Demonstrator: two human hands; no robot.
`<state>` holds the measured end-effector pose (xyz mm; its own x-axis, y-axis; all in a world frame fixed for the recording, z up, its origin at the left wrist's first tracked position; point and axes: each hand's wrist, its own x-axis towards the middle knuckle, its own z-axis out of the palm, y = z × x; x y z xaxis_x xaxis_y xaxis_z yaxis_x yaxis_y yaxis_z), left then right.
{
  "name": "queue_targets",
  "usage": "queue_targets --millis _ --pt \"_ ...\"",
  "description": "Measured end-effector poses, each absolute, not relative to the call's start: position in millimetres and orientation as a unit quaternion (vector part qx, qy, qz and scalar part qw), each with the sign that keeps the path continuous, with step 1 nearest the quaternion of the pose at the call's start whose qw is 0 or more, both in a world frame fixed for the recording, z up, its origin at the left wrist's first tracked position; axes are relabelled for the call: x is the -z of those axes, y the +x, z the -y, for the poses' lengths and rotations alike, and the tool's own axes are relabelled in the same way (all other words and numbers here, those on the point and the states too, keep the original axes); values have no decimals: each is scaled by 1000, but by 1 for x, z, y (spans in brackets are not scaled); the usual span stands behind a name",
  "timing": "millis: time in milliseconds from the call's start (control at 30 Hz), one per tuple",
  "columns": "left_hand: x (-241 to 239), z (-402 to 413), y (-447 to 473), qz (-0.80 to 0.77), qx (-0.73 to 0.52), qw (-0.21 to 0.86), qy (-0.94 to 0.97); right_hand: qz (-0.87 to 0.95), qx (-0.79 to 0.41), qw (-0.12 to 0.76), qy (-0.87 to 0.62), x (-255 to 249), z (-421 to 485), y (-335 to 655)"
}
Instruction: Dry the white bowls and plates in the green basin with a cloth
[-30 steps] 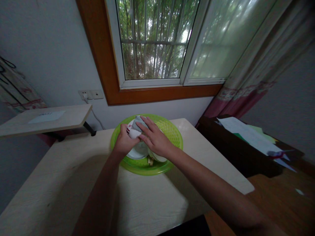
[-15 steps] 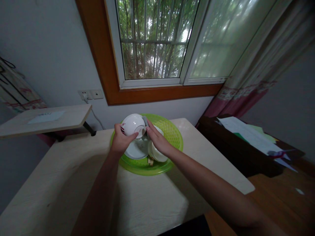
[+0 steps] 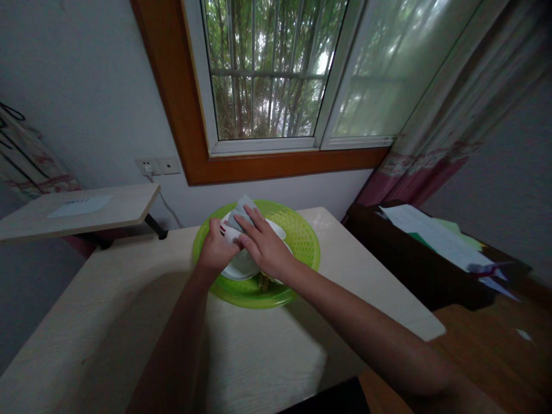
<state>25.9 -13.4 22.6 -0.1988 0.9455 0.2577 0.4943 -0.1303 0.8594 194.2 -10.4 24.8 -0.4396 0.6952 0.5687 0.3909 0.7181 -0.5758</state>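
A white bowl with dark red marks (image 3: 230, 233) is gripped at its left side by my left hand (image 3: 215, 253), held over a green basket (image 3: 306, 238). My right hand (image 3: 271, 248) presses a pale grey cloth (image 3: 242, 211) against the bowl's outside, its fingers bent over the cloth. Below the hands, a white plate (image 3: 241, 268) lies in the basket. Another white dish (image 3: 276, 229) shows behind my right hand, mostly covered. Light wooden sticks (image 3: 264, 283) poke out near the basket's front; their kind is unclear.
The basket stands on a pale wooden table (image 3: 259, 351) below a barred window (image 3: 267, 75). A raised shelf (image 3: 129, 207) is at the left, near a wall socket (image 3: 157, 166) with a cord. Papers (image 3: 426, 230) lie on dark furniture at the right.
My right hand has moved left with the cloth, from the bowl's right side onto its outside. The bowl has turned and is more covered by my hands.
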Motion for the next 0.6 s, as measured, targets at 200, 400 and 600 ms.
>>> queue_targets --millis 200,400,600 --pt "-22 13 25 -599 -490 232 590 844 -160 405 -315 -22 9 194" --pt "-11 5 19 -607 -530 240 542 762 -301 454 -350 -15 1 198" --pt "-12 0 20 -517 -649 382 407 724 -380 459 -346 -9 1 197"
